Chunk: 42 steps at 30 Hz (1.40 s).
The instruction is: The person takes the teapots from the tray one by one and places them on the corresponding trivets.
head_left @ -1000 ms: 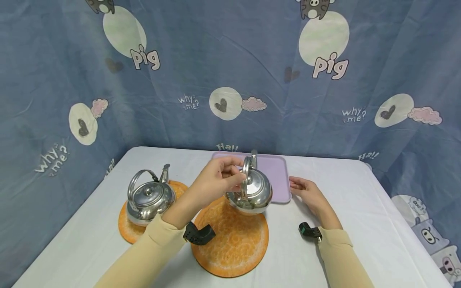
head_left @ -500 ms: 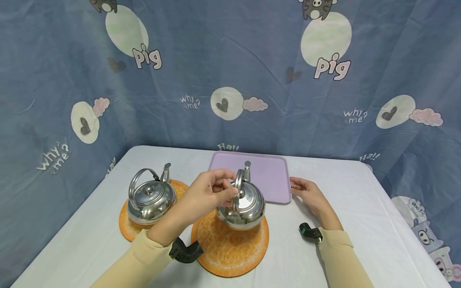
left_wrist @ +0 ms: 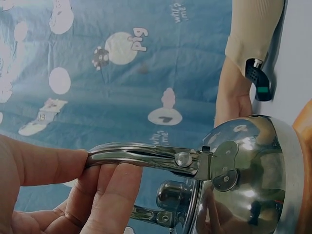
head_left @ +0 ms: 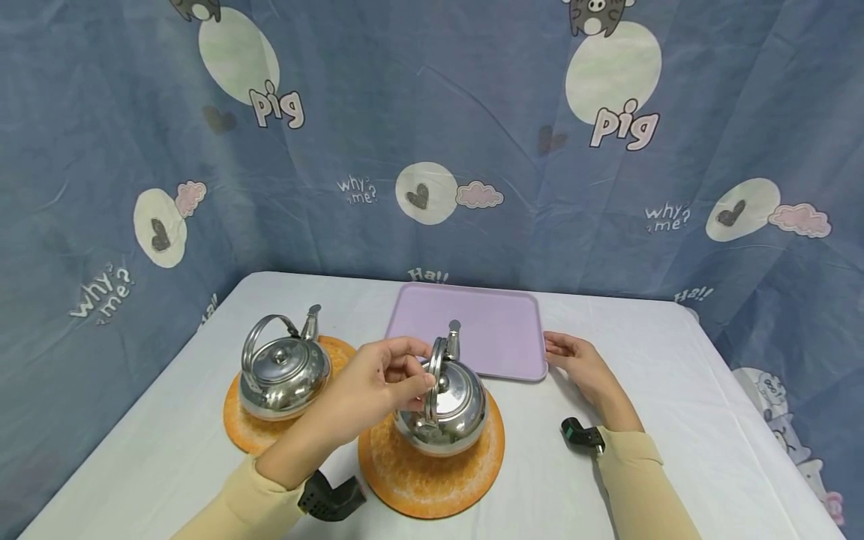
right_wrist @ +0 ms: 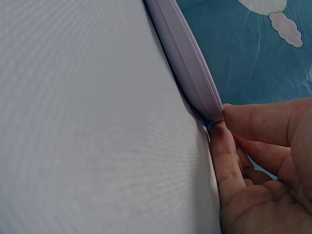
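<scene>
My left hand (head_left: pixel 374 382) grips the upright handle of a shiny steel kettle (head_left: pixel 455 420), its fingers and thumb curled round it in the left wrist view. This kettle (left_wrist: pixel 248 195) is level over the larger orange-slice mat (head_left: pixel 432 491), its spout pointing away; its base looks on or very near the mat. On the right, my right hand (head_left: pixel 574 367) pinches the right rim of a lilac tray (head_left: pixel 496 330). The right wrist view shows the thumb above the tray edge (right_wrist: pixel 195 73) and a finger below it.
A second steel kettle (head_left: pixel 283 375), handle raised, stands on a smaller orange mat (head_left: pixel 246 435) at the left. White cloth covers the table (head_left: pixel 675 390). Behind it hangs a blue printed curtain (head_left: pixel 337 247).
My left hand has brought the gripped kettle from the tray's front edge toward me and slightly left, lower over the larger mat. The right hand has stayed at the tray's rim.
</scene>
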Tool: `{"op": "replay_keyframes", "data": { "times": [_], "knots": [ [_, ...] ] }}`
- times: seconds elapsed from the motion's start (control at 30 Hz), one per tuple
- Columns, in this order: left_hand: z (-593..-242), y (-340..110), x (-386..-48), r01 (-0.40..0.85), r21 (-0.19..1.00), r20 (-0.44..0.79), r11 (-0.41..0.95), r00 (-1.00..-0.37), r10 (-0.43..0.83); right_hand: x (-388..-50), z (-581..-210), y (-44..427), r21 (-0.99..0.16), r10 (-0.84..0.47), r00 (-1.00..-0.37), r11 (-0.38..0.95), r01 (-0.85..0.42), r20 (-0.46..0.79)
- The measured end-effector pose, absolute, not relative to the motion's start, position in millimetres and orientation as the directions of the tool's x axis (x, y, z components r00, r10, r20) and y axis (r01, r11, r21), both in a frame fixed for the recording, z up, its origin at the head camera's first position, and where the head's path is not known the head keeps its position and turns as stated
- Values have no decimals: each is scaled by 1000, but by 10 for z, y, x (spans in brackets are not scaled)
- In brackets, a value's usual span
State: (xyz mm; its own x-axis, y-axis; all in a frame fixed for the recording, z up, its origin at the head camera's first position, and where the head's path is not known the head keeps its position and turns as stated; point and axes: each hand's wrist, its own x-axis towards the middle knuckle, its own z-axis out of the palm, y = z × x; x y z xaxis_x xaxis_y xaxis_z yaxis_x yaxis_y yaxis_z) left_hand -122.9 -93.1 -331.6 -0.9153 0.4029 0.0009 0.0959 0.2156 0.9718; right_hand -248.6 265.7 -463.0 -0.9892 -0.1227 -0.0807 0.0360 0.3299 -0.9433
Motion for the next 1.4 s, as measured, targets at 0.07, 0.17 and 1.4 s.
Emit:
{"op": "replay_keyframes", "data": {
  "times": [0.07,0.17,1.4],
  "knots": [
    [-3325,-936,-1209,89,974,-4,210,-915,403,-2490,-4635,2657,-944,-121,-989,327,39,-82],
    [-3335,-940,-1182,85,974,-7,208,-915,404,-2491,-4635,2661,-943,-123,-989,329,40,-85],
    [-3516,-917,-1136,18,988,-50,156,-906,420,-2490,-4640,2658,-947,-118,-990,317,40,-81]
  ]
}}
